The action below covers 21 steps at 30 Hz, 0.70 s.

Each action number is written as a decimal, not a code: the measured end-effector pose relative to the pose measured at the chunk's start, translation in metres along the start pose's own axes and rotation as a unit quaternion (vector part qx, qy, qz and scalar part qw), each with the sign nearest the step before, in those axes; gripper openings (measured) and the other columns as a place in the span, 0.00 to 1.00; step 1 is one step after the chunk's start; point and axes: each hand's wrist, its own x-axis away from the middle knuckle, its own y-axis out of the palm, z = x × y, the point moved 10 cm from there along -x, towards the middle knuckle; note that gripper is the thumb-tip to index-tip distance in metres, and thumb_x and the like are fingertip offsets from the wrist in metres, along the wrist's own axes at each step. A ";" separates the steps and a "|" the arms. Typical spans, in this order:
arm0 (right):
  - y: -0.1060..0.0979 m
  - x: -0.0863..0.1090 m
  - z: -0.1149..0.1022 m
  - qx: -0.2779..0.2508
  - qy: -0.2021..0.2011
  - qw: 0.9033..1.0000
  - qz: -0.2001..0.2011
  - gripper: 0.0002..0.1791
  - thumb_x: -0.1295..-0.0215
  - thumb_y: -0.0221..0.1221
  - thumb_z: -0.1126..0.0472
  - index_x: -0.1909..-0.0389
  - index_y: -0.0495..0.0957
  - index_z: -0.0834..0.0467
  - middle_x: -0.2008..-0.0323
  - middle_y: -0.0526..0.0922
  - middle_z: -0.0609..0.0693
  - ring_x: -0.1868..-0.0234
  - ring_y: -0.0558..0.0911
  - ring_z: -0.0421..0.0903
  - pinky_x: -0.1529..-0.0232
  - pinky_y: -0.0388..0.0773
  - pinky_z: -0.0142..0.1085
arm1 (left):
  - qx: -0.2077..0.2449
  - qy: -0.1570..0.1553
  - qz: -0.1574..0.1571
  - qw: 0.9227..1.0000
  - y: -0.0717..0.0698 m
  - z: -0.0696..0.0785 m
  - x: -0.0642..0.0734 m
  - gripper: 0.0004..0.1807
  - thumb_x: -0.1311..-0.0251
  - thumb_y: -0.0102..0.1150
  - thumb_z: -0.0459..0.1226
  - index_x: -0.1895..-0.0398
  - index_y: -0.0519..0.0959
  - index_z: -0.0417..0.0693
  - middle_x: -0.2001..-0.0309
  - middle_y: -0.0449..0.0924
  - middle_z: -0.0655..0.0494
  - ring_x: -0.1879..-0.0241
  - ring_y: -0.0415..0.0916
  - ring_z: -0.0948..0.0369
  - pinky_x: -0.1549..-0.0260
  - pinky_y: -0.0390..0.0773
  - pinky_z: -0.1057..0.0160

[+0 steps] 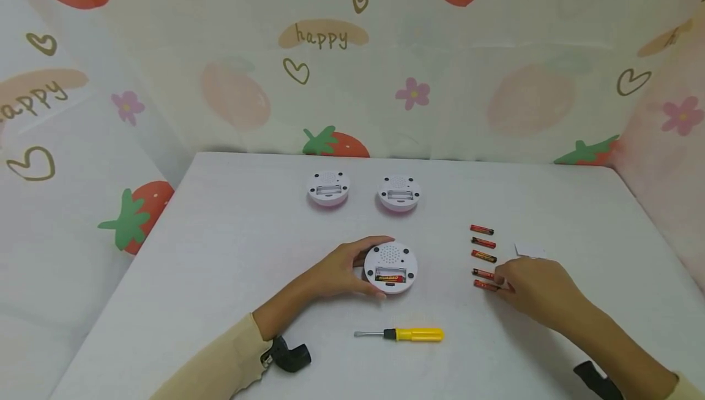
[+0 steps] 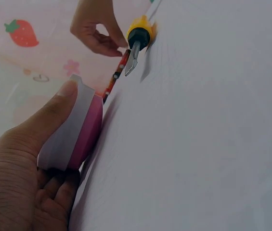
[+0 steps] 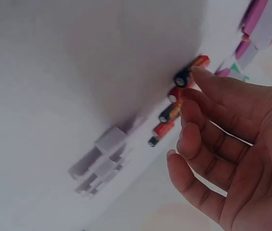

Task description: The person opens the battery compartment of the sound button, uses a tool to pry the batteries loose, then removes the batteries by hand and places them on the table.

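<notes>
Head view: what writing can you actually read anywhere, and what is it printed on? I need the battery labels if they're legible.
"happy": on the patterned backdrop, straight ahead.
"appy": same word, cut off at the frame edge, on the left backdrop panel.
Row of batteries: label print too small to read.
Battery in the near round device: label blurred, unreadable.
Yellow screwdriver: no marking visible.

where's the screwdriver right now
In the head view, the yellow screwdriver lies on the table near its front edge, just below the round device the left hand grips.
</notes>
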 end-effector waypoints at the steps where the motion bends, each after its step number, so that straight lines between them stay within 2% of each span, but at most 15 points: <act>1: -0.002 0.000 -0.001 0.000 0.003 1.000 -0.001 0.06 0.45 0.74 0.61 0.72 0.85 0.50 0.80 0.77 0.39 0.78 0.70 0.39 0.80 0.69 0.35 | -0.002 -0.002 0.000 1.000 0.000 0.000 0.000 0.53 0.56 0.84 0.42 0.25 0.65 0.64 0.31 0.70 0.67 0.36 0.72 0.68 0.33 0.68 0.67; 4: -0.011 0.001 -0.006 0.002 0.007 1.000 0.007 0.07 0.45 0.75 0.58 0.70 0.85 0.51 0.80 0.77 0.39 0.79 0.70 0.38 0.81 0.69 0.34 | -0.004 -0.006 0.001 1.000 0.000 -0.001 0.000 0.53 0.56 0.84 0.42 0.25 0.65 0.64 0.31 0.70 0.67 0.36 0.71 0.68 0.33 0.68 0.68; 10: -0.034 -0.006 -0.030 0.006 -0.031 0.998 0.058 0.09 0.47 0.76 0.56 0.69 0.85 0.50 0.79 0.77 0.37 0.78 0.71 0.37 0.80 0.70 0.32 | -0.006 -0.008 0.002 1.000 -0.001 -0.002 0.000 0.53 0.56 0.84 0.42 0.25 0.65 0.63 0.31 0.69 0.67 0.35 0.71 0.68 0.33 0.68 0.67; 13: -0.038 -0.013 -0.044 -0.006 -0.044 0.997 0.060 0.09 0.47 0.76 0.56 0.68 0.86 0.49 0.77 0.76 0.36 0.77 0.71 0.36 0.78 0.70 0.30 | -0.005 -0.009 0.002 1.000 -0.001 -0.002 0.001 0.53 0.56 0.84 0.42 0.25 0.65 0.64 0.31 0.69 0.67 0.35 0.71 0.68 0.33 0.68 0.67; 17: -0.041 -0.022 -0.062 -0.024 -0.056 0.996 0.058 0.09 0.47 0.76 0.55 0.66 0.87 0.49 0.73 0.80 0.38 0.74 0.76 0.36 0.76 0.74 0.30 | -0.005 -0.011 0.002 1.000 0.000 -0.003 0.001 0.53 0.57 0.84 0.42 0.25 0.65 0.66 0.30 0.69 0.68 0.35 0.71 0.68 0.33 0.68 0.68; 21: -0.043 -0.028 -0.079 -0.043 -0.071 0.993 0.081 0.11 0.47 0.77 0.55 0.63 0.88 0.49 0.71 0.82 0.39 0.72 0.78 0.37 0.74 0.76 0.29 | -0.005 -0.007 0.002 1.000 0.000 -0.002 0.000 0.53 0.56 0.84 0.43 0.25 0.65 0.64 0.31 0.70 0.67 0.35 0.71 0.68 0.33 0.68 0.67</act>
